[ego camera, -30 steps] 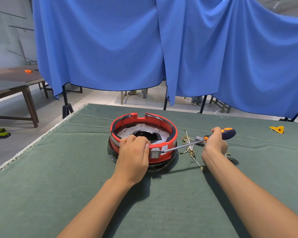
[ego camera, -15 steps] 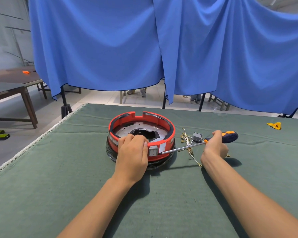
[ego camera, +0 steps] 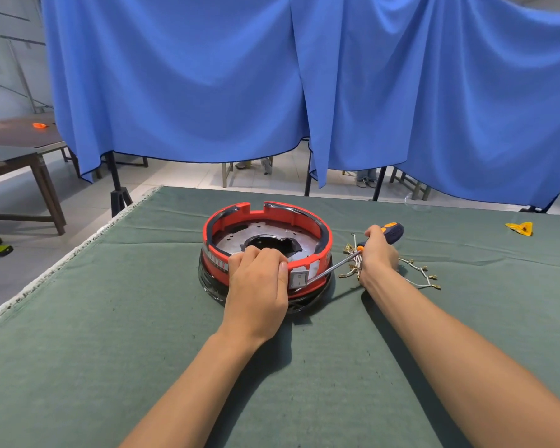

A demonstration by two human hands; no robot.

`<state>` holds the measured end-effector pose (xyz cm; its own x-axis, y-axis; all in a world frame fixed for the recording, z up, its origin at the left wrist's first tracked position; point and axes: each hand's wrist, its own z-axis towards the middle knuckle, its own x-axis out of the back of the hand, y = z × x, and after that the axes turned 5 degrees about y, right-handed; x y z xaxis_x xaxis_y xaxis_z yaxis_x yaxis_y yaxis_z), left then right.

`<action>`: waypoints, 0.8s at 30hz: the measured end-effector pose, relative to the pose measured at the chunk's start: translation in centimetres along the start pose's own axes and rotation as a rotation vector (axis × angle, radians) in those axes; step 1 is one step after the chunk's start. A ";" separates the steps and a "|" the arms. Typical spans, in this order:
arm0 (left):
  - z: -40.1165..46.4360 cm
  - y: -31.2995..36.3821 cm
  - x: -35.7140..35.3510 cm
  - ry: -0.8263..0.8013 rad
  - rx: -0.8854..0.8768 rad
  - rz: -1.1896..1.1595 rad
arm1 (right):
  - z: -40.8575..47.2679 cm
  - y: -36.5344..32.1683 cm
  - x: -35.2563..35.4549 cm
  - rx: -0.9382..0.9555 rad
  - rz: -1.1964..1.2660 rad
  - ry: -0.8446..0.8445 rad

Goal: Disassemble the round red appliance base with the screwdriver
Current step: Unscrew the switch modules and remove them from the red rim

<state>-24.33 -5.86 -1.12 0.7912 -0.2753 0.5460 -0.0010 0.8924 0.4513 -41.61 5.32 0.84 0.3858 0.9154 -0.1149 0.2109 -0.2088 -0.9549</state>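
Note:
The round red appliance base (ego camera: 304, 218) sits on the green table cloth (ego camera: 78, 334), open at the top with a metal plate inside. My left hand (ego camera: 257, 286) grips its near rim, beside a small grey switch (ego camera: 298, 278). My right hand (ego camera: 377, 253) grips the orange and dark blue handle of the screwdriver (ego camera: 390, 231). The steel shaft slants down to the left, and its tip touches the base's side just right of the switch.
A bundle of loose wires with brass terminals (ego camera: 421, 274) lies on the cloth under and right of my right hand. A small yellow piece (ego camera: 519, 228) lies at the far right. Blue curtains (ego camera: 304, 76) hang behind the table; the table's left edge (ego camera: 46, 273) is close.
My right hand has lifted the screwdriver handle a little, so the shaft slants more steeply down to the base. The left hand keeps its grip on the rim.

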 end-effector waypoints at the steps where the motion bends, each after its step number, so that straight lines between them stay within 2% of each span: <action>1: 0.0 0.0 0.0 -0.001 0.000 -0.002 | 0.1 0.0 -0.1 0.000 0.001 -0.005; 11: -0.1 0.0 0.0 0.009 -0.013 0.024 | 0.0 -0.6 0.5 0.032 -0.015 -0.015; 24: 0.3 0.0 -0.4 -0.003 0.012 0.076 | -2.2 -2.4 3.8 0.124 0.071 0.076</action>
<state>-24.83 -5.87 -1.17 0.7866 -0.2078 0.5815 -0.0686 0.9065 0.4166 -38.68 8.52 3.27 0.4638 0.8701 -0.1667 0.0699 -0.2235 -0.9722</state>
